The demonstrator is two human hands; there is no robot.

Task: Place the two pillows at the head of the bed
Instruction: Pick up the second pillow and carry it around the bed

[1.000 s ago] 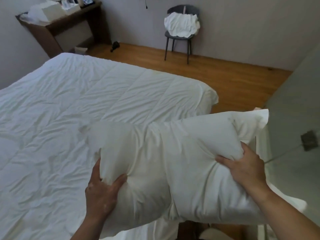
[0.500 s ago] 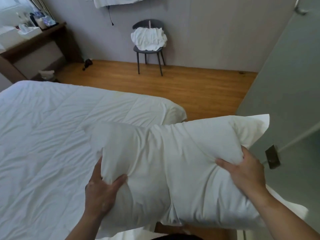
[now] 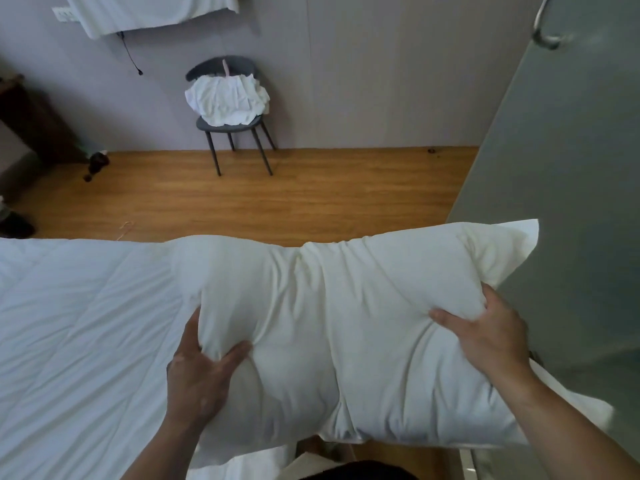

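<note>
I hold a large white pillow (image 3: 346,323) flat in front of me, off the bed. My left hand (image 3: 199,372) pinches its near left edge, and my right hand (image 3: 485,332) grips its near right side. The pillow's left end overlaps the corner of the bed (image 3: 79,323), which is covered by a white quilt and fills the lower left. A white bundle (image 3: 227,100) that may be the second pillow lies on a dark chair (image 3: 235,128) by the far wall; I cannot tell for sure.
Wooden floor (image 3: 277,195) runs between the bed and the grey wall. A frosted glass door (image 3: 571,202) with a metal handle stands close on my right. A dark wooden desk (image 3: 31,123) is at the far left, with a white cloth (image 3: 149,12) hanging on the wall above.
My view has swung to the right and upward: the bed has slid left and lower, the chair has shifted toward the centre. Both hands keep the same grip on the pillow.
</note>
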